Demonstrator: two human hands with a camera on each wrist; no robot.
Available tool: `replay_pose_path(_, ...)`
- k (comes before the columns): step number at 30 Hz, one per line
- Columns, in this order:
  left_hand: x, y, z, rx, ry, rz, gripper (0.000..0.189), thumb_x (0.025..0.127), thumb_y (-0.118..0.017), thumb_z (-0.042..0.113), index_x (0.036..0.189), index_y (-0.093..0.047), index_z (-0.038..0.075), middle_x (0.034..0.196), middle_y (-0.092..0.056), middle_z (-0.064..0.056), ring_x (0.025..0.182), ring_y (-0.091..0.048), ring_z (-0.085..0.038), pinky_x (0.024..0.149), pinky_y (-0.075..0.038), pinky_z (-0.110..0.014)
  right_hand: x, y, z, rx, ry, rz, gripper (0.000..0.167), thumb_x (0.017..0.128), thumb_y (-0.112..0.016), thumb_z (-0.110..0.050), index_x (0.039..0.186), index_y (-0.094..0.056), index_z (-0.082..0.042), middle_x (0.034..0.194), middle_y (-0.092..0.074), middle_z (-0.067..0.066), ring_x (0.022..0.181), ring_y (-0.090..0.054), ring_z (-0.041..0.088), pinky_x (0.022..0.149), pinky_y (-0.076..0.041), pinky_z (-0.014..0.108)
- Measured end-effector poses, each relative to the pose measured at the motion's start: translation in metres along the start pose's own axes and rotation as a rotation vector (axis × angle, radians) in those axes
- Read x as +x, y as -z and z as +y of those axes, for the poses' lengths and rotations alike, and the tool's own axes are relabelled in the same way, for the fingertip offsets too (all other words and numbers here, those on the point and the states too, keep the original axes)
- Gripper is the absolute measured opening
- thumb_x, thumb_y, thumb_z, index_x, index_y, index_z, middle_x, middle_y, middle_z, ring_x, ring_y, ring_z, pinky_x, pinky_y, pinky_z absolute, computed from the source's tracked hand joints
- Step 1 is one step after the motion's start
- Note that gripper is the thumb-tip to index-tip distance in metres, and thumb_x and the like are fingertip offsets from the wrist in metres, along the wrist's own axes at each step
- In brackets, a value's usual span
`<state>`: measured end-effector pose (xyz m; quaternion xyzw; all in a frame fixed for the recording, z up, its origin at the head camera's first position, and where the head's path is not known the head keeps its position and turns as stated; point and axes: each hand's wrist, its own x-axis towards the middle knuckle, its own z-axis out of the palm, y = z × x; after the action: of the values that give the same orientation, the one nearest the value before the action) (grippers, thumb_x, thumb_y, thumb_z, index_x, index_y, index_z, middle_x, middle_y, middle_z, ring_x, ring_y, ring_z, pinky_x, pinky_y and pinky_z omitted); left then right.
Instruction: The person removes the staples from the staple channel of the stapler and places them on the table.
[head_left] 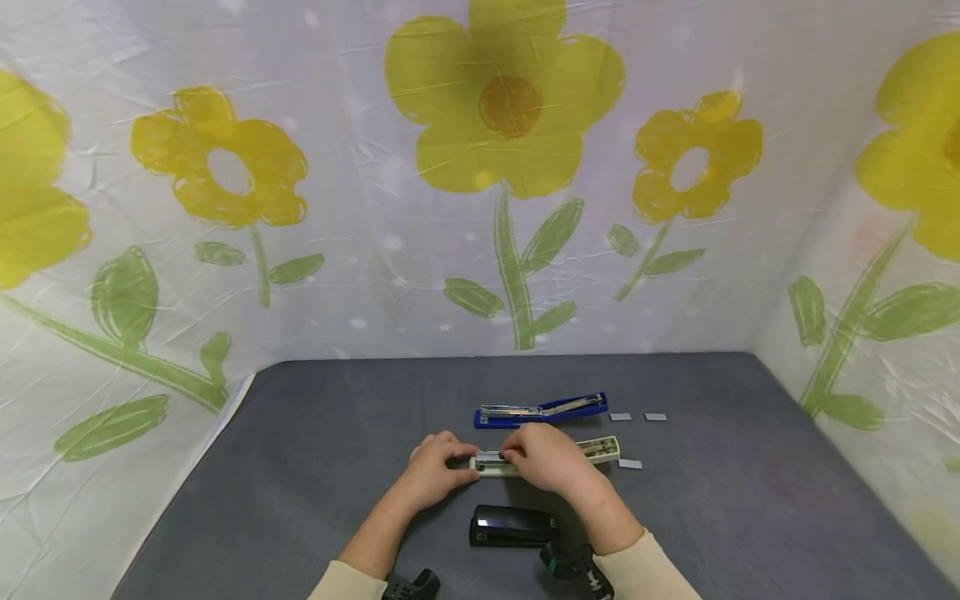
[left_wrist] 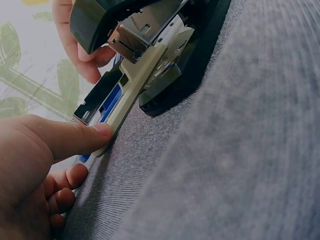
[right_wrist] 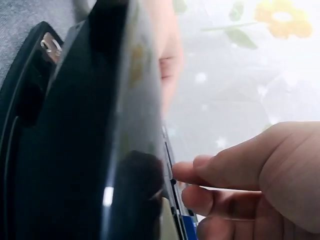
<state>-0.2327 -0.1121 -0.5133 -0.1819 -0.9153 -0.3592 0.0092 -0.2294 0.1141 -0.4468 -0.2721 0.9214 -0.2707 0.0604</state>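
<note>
An opened cream stapler (head_left: 600,450) lies across the table, its metal staple channel facing up. My left hand (head_left: 435,471) grips its left end, and in the left wrist view the thumb (left_wrist: 75,137) presses on the end of the cream base. Bent over the middle of the same stapler, my right hand (head_left: 551,458) pinches with thumb and forefinger at the channel, where a small dark part shows at the fingertips. The right wrist view has those fingertips (right_wrist: 200,175) right at the channel, partly behind a black stapler (right_wrist: 75,140).
Closest to me stands the black stapler (head_left: 513,525), between my forearms. Behind the cream one lies an opened blue stapler (head_left: 540,414). Small grey staple strips (head_left: 630,464) lie to the right on the dark table (head_left: 337,408). A flower-printed curtain (head_left: 360,275) borders the table.
</note>
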Motion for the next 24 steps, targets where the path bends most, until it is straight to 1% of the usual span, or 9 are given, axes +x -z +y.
replay_pose_path(2, 0.0, 0.0, 0.0, -0.002, 0.001, 0.003, 0.029, 0.085, -0.084, 0.024, 0.112, -0.08, 0.016, 0.092, -0.059, 0.007, 0.084, -0.046, -0.014, 0.08, -0.036, -0.04, 0.001, -0.002, 0.0, -0.022, -0.005, 0.004, 0.015, 0.099, -0.067, -0.008, 0.104, -0.08, -0.005, 0.097, -0.075, 0.005, 0.075, -0.065, 0.016, 0.07, -0.053, 0.038)
replay_pose_path(4, 0.0, -0.001, 0.0, -0.001, -0.004, 0.007, 0.028, 0.085, -0.085, 0.024, 0.111, -0.08, 0.016, 0.092, -0.058, 0.006, 0.084, -0.046, -0.014, 0.079, -0.036, -0.04, 0.001, -0.004, 0.0, -0.034, -0.015, -0.001, 0.015, 0.099, -0.067, -0.009, 0.105, -0.081, -0.005, 0.095, -0.075, 0.004, 0.068, -0.06, 0.011, 0.067, -0.05, 0.034)
replay_pose_path(6, 0.001, -0.001, 0.0, 0.001, -0.002, 0.008, 0.028, 0.084, -0.085, 0.024, 0.111, -0.08, 0.016, 0.091, -0.058, 0.007, 0.084, -0.046, -0.014, 0.079, -0.036, -0.04, 0.002, -0.006, 0.0, -0.034, -0.015, -0.013, 0.016, 0.099, -0.067, -0.009, 0.105, -0.081, -0.005, 0.089, -0.074, 0.001, 0.062, -0.053, 0.008, 0.063, -0.047, 0.032)
replay_pose_path(9, 0.002, 0.0, 0.0, -0.002, 0.001, 0.01, 0.028, 0.084, -0.085, 0.023, 0.111, -0.08, 0.016, 0.091, -0.058, 0.008, 0.084, -0.046, -0.014, 0.079, -0.035, -0.039, 0.003, -0.008, -0.001, -0.018, -0.002, -0.012, 0.015, 0.098, -0.067, -0.009, 0.102, -0.081, -0.005, 0.079, -0.07, -0.003, 0.059, -0.049, 0.007, 0.06, -0.044, 0.03)
replay_pose_path(11, 0.002, 0.0, -0.001, -0.003, 0.008, 0.009, 0.028, 0.084, -0.085, 0.024, 0.111, -0.08, 0.016, 0.092, -0.058, 0.008, 0.085, -0.046, -0.014, 0.079, -0.035, -0.039, 0.003, -0.008, -0.001, -0.002, 0.012, -0.009, 0.013, 0.097, -0.068, -0.008, 0.1, -0.081, -0.006, 0.075, -0.066, -0.006, 0.058, -0.049, 0.008, 0.059, -0.043, 0.03)
replay_pose_path(15, 0.001, 0.001, -0.001, -0.008, 0.013, 0.005, 0.029, 0.084, -0.086, 0.024, 0.111, -0.08, 0.016, 0.092, -0.058, 0.008, 0.085, -0.046, -0.014, 0.079, -0.035, -0.04, 0.002, -0.009, -0.001, 0.03, 0.004, 0.005, 0.01, 0.096, -0.07, -0.009, 0.099, -0.079, -0.004, 0.078, -0.067, -0.004, 0.062, -0.052, 0.008, 0.06, -0.046, 0.031)
replay_pose_path(18, 0.001, 0.0, -0.001, -0.013, 0.018, -0.002, 0.029, 0.084, -0.085, 0.025, 0.112, -0.08, 0.016, 0.093, -0.059, 0.008, 0.086, -0.046, -0.015, 0.08, -0.035, -0.04, 0.002, -0.01, 0.0, 0.03, -0.009, 0.027, 0.008, 0.095, -0.072, -0.01, 0.098, -0.078, -0.005, 0.081, -0.069, -0.003, 0.065, -0.055, 0.008, 0.062, -0.048, 0.032)
replay_pose_path(22, 0.001, -0.001, -0.002, -0.012, 0.018, -0.007, 0.03, 0.085, -0.085, 0.025, 0.112, -0.08, 0.016, 0.094, -0.059, 0.008, 0.087, -0.047, -0.015, 0.08, -0.035, -0.04, 0.004, -0.012, 0.001, 0.016, -0.027, 0.082, 0.004, 0.095, -0.074, -0.013, 0.093, -0.076, -0.01, 0.082, -0.068, -0.004, 0.068, -0.057, 0.008, 0.065, -0.049, 0.032)
replay_pose_path(24, 0.002, -0.002, -0.002, -0.009, 0.015, -0.007, 0.03, 0.085, -0.085, 0.025, 0.112, -0.08, 0.016, 0.094, -0.059, 0.008, 0.087, -0.047, -0.015, 0.08, -0.035, -0.04, 0.005, -0.015, 0.001, 0.022, -0.035, 0.116, 0.005, 0.095, -0.075, -0.015, 0.09, -0.075, -0.013, 0.081, -0.067, -0.005, 0.069, -0.058, 0.008, 0.067, -0.049, 0.033)
